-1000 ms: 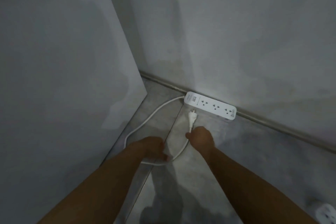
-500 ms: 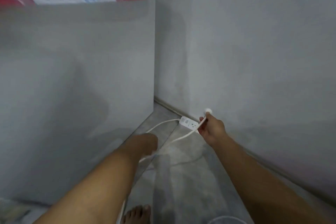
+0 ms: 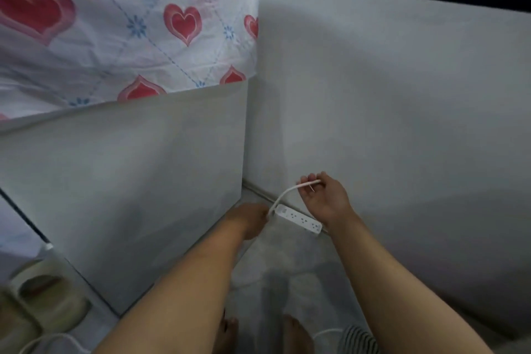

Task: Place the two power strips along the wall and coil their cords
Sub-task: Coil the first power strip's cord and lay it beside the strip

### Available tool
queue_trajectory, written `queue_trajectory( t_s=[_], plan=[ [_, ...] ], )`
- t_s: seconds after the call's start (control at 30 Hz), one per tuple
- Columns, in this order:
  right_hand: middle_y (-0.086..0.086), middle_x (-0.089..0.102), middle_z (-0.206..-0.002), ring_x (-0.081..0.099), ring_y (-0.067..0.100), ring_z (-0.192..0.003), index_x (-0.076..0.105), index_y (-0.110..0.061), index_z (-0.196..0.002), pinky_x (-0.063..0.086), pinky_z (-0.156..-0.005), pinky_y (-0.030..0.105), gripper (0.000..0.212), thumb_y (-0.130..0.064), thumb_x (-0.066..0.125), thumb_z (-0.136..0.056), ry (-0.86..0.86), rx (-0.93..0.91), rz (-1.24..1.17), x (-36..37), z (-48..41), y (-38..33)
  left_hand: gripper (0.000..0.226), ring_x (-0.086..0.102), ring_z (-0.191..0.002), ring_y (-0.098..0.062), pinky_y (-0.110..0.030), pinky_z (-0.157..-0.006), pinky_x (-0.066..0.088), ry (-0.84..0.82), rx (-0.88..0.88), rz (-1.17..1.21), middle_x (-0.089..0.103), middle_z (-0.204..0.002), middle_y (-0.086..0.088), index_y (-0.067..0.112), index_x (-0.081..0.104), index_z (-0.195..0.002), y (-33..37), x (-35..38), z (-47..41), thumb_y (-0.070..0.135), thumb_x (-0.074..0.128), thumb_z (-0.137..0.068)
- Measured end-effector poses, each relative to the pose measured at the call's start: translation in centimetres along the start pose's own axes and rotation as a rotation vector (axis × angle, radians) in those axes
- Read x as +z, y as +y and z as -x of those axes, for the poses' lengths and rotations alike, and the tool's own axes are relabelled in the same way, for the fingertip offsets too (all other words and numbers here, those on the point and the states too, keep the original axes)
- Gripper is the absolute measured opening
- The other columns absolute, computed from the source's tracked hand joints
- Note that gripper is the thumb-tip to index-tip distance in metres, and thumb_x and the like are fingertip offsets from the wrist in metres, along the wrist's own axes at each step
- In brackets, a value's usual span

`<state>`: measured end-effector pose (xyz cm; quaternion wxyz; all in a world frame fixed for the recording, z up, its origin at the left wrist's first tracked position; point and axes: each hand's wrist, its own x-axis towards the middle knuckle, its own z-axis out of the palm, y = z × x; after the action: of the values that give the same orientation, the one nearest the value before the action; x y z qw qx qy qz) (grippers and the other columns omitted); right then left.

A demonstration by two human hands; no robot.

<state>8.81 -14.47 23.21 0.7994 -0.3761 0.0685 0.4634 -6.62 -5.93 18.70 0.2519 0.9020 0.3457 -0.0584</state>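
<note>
Curling your right hand (image 3: 324, 199) round the white cord (image 3: 283, 195) above the power strip (image 3: 299, 219); your left hand (image 3: 249, 219) meets it lower, fingers hidden.

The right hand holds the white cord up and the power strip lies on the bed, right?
No: the head view shows the power strip on the floor beside the wall, not on the bed. The right hand does hold the cord up.

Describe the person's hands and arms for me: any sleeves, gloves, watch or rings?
The left hand and right hand are both bare, with no gloves. The left forearm and right forearm are uncovered too; no sleeve reaches into view. No watch, bracelet or ring shows, though the picture is soft enough that a thin ring could be missed.
</note>
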Motion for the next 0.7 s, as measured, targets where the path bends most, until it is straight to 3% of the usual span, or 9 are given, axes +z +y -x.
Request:
queue_trajectory(
  t_s=[0.17,0.27,0.37,0.53,0.6,0.7],
  plan=[
    [0.000,0.042,-0.043,0.039,0.011,-0.048,0.043,-0.012,-0.069,0.044,-0.057,0.023,0.036,-0.016,0.033,-0.103,-0.010,-0.005,-0.207,0.2,-2.4,-2.3,0.036,0.052,-0.122,-0.032,-0.029,-0.092,0.041,-0.190,-0.124,0.064,0.052,-0.135,-0.020,0.001,0.052,-0.125,-1.6,2.5,-2.3,0.021,0.045,-0.096],
    [-0.004,0.039,-0.040,0.036,0.007,-0.034,0.049,-0.011,-0.074,0.034,-0.038,0.016,0.035,-0.020,0.032,-0.104,-0.077,0.004,-0.254,0.3,-4.2,-3.6,0.042,0.047,-0.130,-0.031,-0.034,-0.105,0.038,-0.333,-0.281,-0.039,0.045,-0.144,-0.020,-0.001,0.046,-0.134,-4.4,4.7,-3.8,0.022,0.041,-0.099],
    [-0.005,0.038,-0.042,0.031,0.006,-0.029,0.053,-0.010,-0.080,0.023,-0.032,0.015,0.034,-0.022,0.031,-0.103,-0.137,0.039,-0.187,-0.5,-5.5,-4.0,0.039,0.052,-0.126,-0.031,-0.036,-0.104,0.043,-0.352,-0.330,-0.030,0.053,-0.137,-0.020,-0.002,0.056,-0.127,-5.2,5.3,-5.6,0.016,0.055,-0.093],
    [-0.005,0.042,-0.045,0.025,0.006,-0.027,0.056,-0.009,-0.090,0.016,-0.030,0.016,0.025,-0.020,0.036,-0.101,-0.180,0.096,0.053,-0.4,-6.6,-4.6,0.036,0.056,-0.117,-0.033,-0.033,-0.090,0.048,0.010,-0.395,0.468,0.058,-0.123,-0.021,0.005,0.058,-0.125,-3.5,3.1,-8.5,0.020,0.055,-0.092],
    [-0.004,0.046,-0.047,0.023,0.005,-0.027,0.057,-0.010,-0.091,0.014,-0.029,0.016,0.024,-0.022,0.038,-0.100,-0.192,0.084,0.246,-0.1,-6.8,-5.1,0.029,0.066,-0.092,-0.029,-0.027,-0.070,0.050,0.135,-0.435,0.734,0.065,-0.092,-0.014,0.001,0.065,-0.110,-2.2,1.4,-9.5,0.021,0.054,-0.091],
    [-0.003,0.049,-0.049,0.022,0.003,-0.028,0.060,-0.010,-0.093,0.014,-0.028,0.013,0.024,-0.023,0.041,-0.100,-0.164,0.010,0.543,-0.1,-7.2,-5.6,0.023,0.054,-0.057,-0.023,-0.024,-0.059,0.045,0.213,-0.467,1.016,0.055,-0.050,-0.004,0.005,0.065,-0.074,-1.0,-0.3,-11.0,0.022,0.060,-0.089]
  ],
)
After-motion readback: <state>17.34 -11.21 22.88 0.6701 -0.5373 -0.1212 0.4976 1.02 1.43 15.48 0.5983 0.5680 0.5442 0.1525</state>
